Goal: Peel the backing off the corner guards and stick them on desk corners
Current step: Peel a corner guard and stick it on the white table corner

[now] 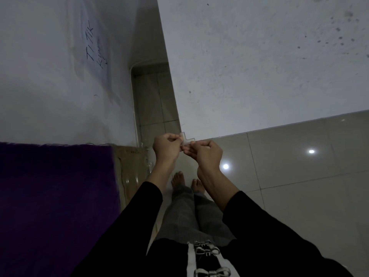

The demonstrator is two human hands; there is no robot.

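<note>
Black long sleeves (129, 226), grey trousers (179, 212)

One corner guard (185, 139), at centre. Two hands: left hand (166, 145), right hand (207, 154). One counter (259, 66), at 1 o'clock. Two bare feet (178, 179), at 6 o'clock. One purple cloth (54, 196), at 8 o'clock. Two light reflections (225, 166), at 3 o'clock.

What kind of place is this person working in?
Probably a plain indoor room, perhaps a home: a glossy tiled floor, a white desk standing close to a painted wall, and the person's bare feet.
</note>
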